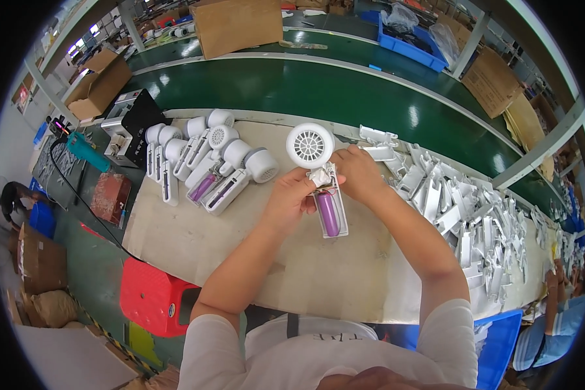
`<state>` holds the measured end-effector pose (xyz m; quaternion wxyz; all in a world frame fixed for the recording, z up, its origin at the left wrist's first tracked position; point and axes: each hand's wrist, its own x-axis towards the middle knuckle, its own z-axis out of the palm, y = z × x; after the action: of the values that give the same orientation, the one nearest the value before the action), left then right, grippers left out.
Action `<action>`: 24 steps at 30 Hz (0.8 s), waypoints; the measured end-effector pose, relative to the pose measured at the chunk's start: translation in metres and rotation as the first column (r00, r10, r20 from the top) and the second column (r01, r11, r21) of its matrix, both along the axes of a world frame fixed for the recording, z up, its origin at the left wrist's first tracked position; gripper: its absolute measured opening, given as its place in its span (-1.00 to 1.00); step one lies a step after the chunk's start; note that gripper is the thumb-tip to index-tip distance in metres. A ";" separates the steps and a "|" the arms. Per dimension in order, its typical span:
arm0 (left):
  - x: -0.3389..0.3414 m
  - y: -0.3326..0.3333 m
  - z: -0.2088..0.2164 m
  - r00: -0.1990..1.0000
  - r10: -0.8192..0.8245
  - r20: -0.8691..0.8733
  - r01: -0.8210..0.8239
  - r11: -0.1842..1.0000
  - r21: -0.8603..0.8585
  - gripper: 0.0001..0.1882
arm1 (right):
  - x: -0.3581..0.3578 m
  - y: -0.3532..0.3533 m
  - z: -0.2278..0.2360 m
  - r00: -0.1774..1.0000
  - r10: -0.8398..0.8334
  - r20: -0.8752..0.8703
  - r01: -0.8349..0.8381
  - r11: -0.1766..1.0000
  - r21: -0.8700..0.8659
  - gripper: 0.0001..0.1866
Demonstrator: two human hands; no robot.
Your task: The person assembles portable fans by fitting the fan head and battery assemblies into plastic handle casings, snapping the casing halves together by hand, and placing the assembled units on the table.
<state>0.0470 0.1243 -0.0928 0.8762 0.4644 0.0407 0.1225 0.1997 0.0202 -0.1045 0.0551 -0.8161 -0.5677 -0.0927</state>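
Head view, white device [323, 177] between hands [291, 200]

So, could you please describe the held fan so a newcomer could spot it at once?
Start at the beige table and look between the clustered fans on its left and the white parts heaped on its right. There, only this fan, its purple cell showing, is gripped in the left hand.

The grilled device [310, 145] looks like smooth plastic.

3 dark letters [338, 337] on white shirt [305, 357]
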 end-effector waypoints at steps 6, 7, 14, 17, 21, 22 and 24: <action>-0.006 0.002 0.009 0.980 0.153 0.127 -0.150 0.988 -0.036 -0.68 | -0.024 -0.048 0.024 0.713 0.230 -0.662 0.268 0.784 0.560 -0.47; -0.004 0.004 0.007 0.981 0.143 0.128 -0.146 0.989 0.016 -0.60 | -0.024 -0.064 0.018 0.467 0.349 -0.813 0.399 0.737 0.546 -0.47; 0.001 -0.005 0.008 0.974 0.167 0.150 -0.160 0.985 -0.059 -0.58 | -0.068 -0.139 0.000 0.786 0.075 -0.613 0.153 0.938 0.311 -0.70; 0.007 -0.019 -0.001 0.981 0.110 0.160 -0.102 0.993 -0.056 -0.59 | -0.077 -0.139 0.022 0.960 0.086 -0.265 0.032 0.911 0.411 -0.69; 0.006 -0.044 -0.007 0.995 0.095 0.033 -0.095 0.995 -0.007 -0.60 | -0.088 -0.110 0.050 0.992 0.124 -0.019 -0.090 0.811 0.578 -0.65; 0.005 -0.051 -0.004 0.994 0.107 0.022 -0.104 0.989 -0.104 -0.69 | -0.088 -0.104 0.054 0.992 0.127 0.013 -0.109 0.791 0.601 -0.65; 0.002 -0.058 -0.008 0.995 0.100 0.017 -0.097 0.990 -0.105 -0.70 | -0.084 -0.096 0.057 0.988 0.128 0.083 -0.151 0.752 0.641 -0.69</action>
<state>0.0485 0.0665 -0.1012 0.8924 0.4142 0.0600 0.1684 0.1162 -0.0761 -0.0476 0.3298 -0.7008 -0.5614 -0.2915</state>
